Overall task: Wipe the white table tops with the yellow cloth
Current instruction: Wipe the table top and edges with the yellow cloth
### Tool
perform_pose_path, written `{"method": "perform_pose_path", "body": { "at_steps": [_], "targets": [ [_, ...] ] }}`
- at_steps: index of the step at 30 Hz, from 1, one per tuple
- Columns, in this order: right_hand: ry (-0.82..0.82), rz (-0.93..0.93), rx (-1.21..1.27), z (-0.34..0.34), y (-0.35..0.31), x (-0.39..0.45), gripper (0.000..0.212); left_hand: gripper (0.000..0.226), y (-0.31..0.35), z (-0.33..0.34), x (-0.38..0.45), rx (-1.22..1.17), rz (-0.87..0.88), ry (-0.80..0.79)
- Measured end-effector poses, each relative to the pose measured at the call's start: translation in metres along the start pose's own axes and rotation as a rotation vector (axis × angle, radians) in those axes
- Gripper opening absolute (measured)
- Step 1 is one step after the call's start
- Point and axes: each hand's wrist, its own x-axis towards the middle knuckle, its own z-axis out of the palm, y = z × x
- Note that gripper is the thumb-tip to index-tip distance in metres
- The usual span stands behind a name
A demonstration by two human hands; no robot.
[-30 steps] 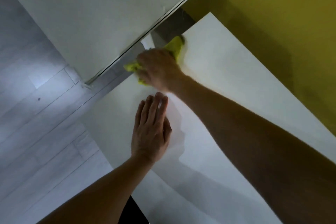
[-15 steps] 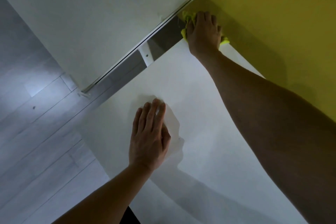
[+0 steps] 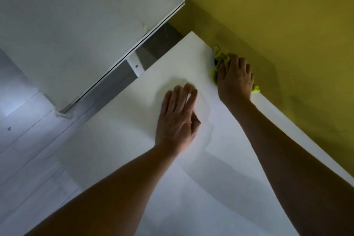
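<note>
The crumpled yellow cloth [image 3: 220, 59] is sitting at the upper right of the frame, bunched against the far edge of the flat white bench [image 3: 220, 188] where that edge is meeting the mustard-yellow wall [image 3: 287, 15]. The right hand [image 3: 234, 77] is pressing down on the cloth, covering most of it, with fingers spread over the fabric and the thumb curling against it; only a tuft above the fingertips and a small corner by the wrist are showing. The left hand [image 3: 177, 119] is lying flat and relaxed on the bench near the centre of the frame, grasping nothing and apparently bracing the body.

A second white bench [image 3: 76, 25] is filling the upper left, standing apart from the first across a dark gap, with pale grey plank flooring [image 3: 23, 149] showing at the left.

Judging from this, the wiping is running along the wall-side strip. The risk is that the cloth is so bunched that little of it is meeting the surface, leaving streaks, or that a loose corner is slipping over the back edge between bench and wall. The other bench is looking untouched at this moment.
</note>
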Motion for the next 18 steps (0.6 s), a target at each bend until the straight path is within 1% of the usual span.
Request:
{"method": "perform_pose_path", "body": {
  "at_steps": [4,9,11,14,18],
  "targets": [
    [-0.037,0.002,0.009,0.003,-0.017,0.014,0.049,0.066,0.001,0.005,0.003,0.017,-0.019,0.024],
    [-0.118,-0.070,0.058,0.017,-0.078,0.059,0.049,0.066,0.003,0.006,0.004,0.045,-0.024,0.011],
    [-0.137,-0.082,0.066,0.021,-0.092,0.071,0.049,0.066,0.002,0.006,0.004,0.056,-0.018,0.021],
    [-0.143,-0.095,0.080,0.018,-0.085,0.068,0.050,0.065,0.001,0.004,0.004,0.052,-0.007,0.020],
    [-0.098,-0.034,0.079,0.000,-0.034,0.026,0.048,0.066,0.001,0.002,0.004,0.045,-0.011,0.039]
  ]
}}
